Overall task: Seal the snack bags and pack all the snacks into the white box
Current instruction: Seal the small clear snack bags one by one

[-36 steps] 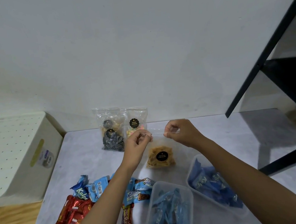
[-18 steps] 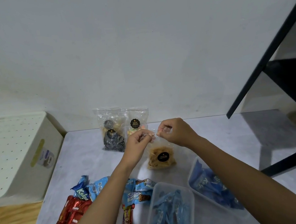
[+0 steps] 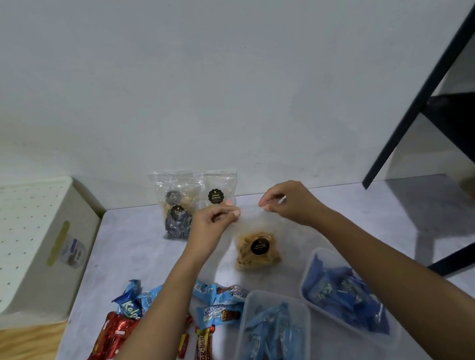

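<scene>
A clear snack bag [image 3: 257,249] of yellow chips with a black round label stands on the grey table. My left hand [image 3: 213,224] pinches the bag's top edge at its left end. My right hand [image 3: 287,202] pinches the same edge further right. Behind them two more clear snack bags [image 3: 179,203] lean on the wall, one with a dark swirl pattern, one labelled in black [image 3: 217,193]. The white box [image 3: 28,246] with a perforated lid sits at the left, off the table.
Loose wrapped bars lie near the front: blue ones [image 3: 219,303], red ones [image 3: 115,338] and a red-yellow bar [image 3: 203,353]. Two clear plastic tubs [image 3: 272,339] [image 3: 347,294] hold blue packets at the front right. A black frame [image 3: 424,83] stands at the right.
My right hand slid left along the bag's top edge toward my left hand, then moved a little apart again. The bag stays standing in place.
</scene>
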A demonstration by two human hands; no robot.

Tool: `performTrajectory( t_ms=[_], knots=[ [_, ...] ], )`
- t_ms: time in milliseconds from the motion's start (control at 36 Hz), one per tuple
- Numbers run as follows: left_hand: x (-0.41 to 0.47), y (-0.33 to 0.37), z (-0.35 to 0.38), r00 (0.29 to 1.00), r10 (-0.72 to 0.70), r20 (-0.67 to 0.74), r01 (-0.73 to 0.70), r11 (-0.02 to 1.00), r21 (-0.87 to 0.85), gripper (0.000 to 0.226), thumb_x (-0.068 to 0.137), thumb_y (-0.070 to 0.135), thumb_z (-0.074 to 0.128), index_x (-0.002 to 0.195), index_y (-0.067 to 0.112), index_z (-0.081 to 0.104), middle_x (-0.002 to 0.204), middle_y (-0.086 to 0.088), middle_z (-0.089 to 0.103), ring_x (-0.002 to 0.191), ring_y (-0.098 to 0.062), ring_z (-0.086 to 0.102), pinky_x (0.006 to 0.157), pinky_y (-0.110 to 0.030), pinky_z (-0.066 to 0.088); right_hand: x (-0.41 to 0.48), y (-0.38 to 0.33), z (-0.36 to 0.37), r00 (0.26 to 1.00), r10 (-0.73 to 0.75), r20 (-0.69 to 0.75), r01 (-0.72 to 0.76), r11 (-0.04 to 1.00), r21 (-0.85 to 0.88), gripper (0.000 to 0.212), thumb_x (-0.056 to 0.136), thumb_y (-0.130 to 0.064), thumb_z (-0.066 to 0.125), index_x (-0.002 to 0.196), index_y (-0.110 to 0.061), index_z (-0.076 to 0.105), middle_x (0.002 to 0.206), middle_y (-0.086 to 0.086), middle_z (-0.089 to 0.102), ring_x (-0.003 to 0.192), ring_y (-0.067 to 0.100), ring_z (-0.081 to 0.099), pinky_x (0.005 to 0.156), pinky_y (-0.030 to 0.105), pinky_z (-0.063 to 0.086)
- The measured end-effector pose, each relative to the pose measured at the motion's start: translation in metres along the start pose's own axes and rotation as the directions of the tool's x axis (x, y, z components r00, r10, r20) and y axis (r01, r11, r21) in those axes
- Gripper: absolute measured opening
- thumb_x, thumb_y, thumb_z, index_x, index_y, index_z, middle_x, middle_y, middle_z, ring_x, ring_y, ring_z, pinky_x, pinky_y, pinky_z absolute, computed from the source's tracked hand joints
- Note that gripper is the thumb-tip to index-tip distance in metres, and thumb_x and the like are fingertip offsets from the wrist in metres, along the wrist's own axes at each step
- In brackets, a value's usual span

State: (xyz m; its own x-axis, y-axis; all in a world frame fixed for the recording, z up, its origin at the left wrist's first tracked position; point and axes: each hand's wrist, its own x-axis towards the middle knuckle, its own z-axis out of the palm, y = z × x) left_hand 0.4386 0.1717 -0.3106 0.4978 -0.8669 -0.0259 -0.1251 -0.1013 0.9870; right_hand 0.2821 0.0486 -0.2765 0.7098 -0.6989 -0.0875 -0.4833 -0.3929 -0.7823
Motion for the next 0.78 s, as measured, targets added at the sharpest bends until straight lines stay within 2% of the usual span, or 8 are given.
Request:
performTrajectory(
  t_ms=[56, 194, 361, 472, 556, 639, 778],
  knots=[
    [0.003, 0.000, -0.004, 0.999, 0.016, -0.032, -0.015, 0.999, 0.033, 0.013, 0.075, -0.001, 0.071, 0.085, 0.008, 0.072, 0.066, 0.008, 0.069, 0.065, -0.003, 0.063, 0.069, -0.013, 0.051, -0.001, 0.002, -0.005, 1.000, 0.015, -0.012, -0.015, 1.000, 0.006, 0.011, 0.079, -0.002, 0.068, 0.084, -0.009, 0.075, 0.077, -0.005, 0.066, 0.067, -0.004, 0.058, 0.061, 0.001, 0.042],
    [0.005, 0.003, -0.001, 0.998, 0.048, -0.033, -0.045, 0.994, 0.099, 0.014, 0.074, -0.001, 0.072, 0.082, 0.010, 0.071, 0.057, 0.020, 0.065, 0.056, 0.006, 0.056, 0.062, -0.009, 0.048, -0.004, 0.002, 0.000, 1.000, 0.003, -0.023, -0.004, 0.999, -0.046, 0.020, 0.082, 0.007, 0.054, 0.084, -0.004, 0.071, 0.076, -0.004, 0.062, 0.065, -0.004, 0.054, 0.058, -0.001, 0.039],
    [0.005, 0.000, 0.006, 0.998, 0.034, -0.058, -0.030, 0.997, 0.074, 0.012, 0.074, -0.002, 0.072, 0.084, 0.004, 0.071, 0.052, 0.014, 0.063, 0.054, 0.006, 0.057, 0.061, -0.008, 0.048, -0.005, 0.005, 0.005, 0.999, 0.004, -0.053, -0.009, 0.996, -0.088, 0.022, 0.082, 0.006, 0.049, 0.086, -0.004, 0.069, 0.085, 0.005, 0.067, 0.070, 0.000, 0.054, 0.062, 0.005, 0.042],
    [0.005, 0.000, 0.006, 0.998, 0.042, -0.050, -0.038, 0.996, 0.082, 0.011, 0.073, -0.001, 0.073, 0.082, 0.005, 0.072, 0.053, 0.014, 0.062, 0.054, 0.006, 0.055, 0.062, -0.007, 0.047, -0.009, 0.003, 0.001, 0.999, -0.025, -0.025, 0.023, 0.996, -0.088, 0.011, 0.083, -0.003, 0.059, 0.084, -0.003, 0.070, 0.074, -0.006, 0.062, 0.063, -0.003, 0.052, 0.058, 0.000, 0.040],
    [0.005, 0.004, 0.009, 0.999, 0.045, -0.007, -0.044, 0.995, 0.089, 0.008, 0.074, 0.000, 0.073, 0.078, 0.007, 0.072, 0.055, 0.011, 0.059, 0.054, 0.004, 0.051, 0.060, -0.006, 0.044, -0.010, 0.000, 0.002, 0.999, -0.048, 0.010, 0.048, 0.993, -0.106, 0.006, 0.081, -0.010, 0.065, 0.077, -0.008, 0.069, 0.066, -0.011, 0.058, 0.061, 0.001, 0.051, 0.059, 0.010, 0.042],
    [0.003, 0.007, 0.011, 0.997, 0.061, 0.045, -0.065, 0.994, 0.093, 0.016, 0.078, 0.000, 0.069, 0.074, 0.015, 0.068, 0.065, 0.007, 0.057, 0.058, 0.002, 0.048, 0.061, -0.005, 0.041, -0.010, 0.000, 0.008, 0.998, -0.059, -0.018, 0.056, 0.987, -0.152, 0.011, 0.081, -0.010, 0.060, 0.073, -0.010, 0.068, 0.069, -0.008, 0.061, 0.070, 0.010, 0.055, 0.068, 0.030, 0.047],
    [0.003, 0.005, 0.010, 0.990, 0.074, 0.121, -0.096, 0.978, 0.187, 0.023, 0.085, 0.005, 0.063, 0.074, 0.026, 0.061, 0.077, 0.007, 0.060, 0.067, -0.002, 0.051, 0.068, -0.008, 0.040, -0.011, 0.002, 0.011, 0.998, -0.043, -0.036, 0.038, 0.992, -0.117, 0.011, 0.079, -0.013, 0.061, 0.070, -0.016, 0.067, 0.074, -0.004, 0.067, 0.075, 0.014, 0.060, 0.074, 0.037, 0.051]
  ],
)
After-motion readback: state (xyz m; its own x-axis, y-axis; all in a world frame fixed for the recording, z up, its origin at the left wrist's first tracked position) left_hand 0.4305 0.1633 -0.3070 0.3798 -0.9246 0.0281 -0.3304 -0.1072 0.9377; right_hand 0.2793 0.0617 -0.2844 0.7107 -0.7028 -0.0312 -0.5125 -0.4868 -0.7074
